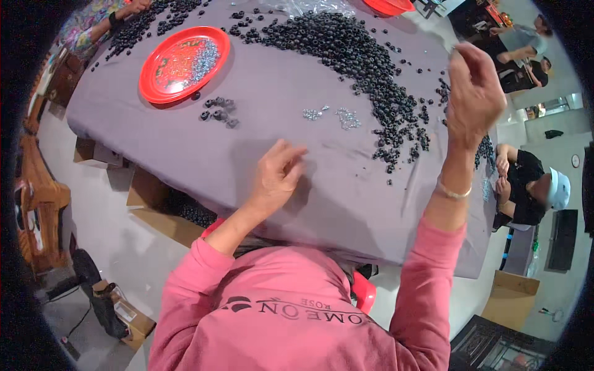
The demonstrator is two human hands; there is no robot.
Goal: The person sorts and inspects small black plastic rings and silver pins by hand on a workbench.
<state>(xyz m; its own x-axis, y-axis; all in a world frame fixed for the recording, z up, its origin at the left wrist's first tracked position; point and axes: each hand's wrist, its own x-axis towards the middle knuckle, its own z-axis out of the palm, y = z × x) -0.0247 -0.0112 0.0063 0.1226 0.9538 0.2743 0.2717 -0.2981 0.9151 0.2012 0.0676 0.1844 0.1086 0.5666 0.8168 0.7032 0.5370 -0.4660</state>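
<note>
Low over the grey cloth of the table, my left hand is closed in a pinch, its thumb and fingers drawn together. My right hand is raised at the right with its fingers curled and pinched. Whatever either hand holds is too small or blurred to make out. Two small piles of silvery pieces lie beyond my left hand. To their left is a little group of black round bead-like parts. A large heap of the same black parts stretches from the far middle down toward the right.
A red plate with small silvery pieces stands at the far left. Part of another red dish and clear plastic show at the far edge. People sit at the far left and right sides. A cardboard box stands below the left edge.
</note>
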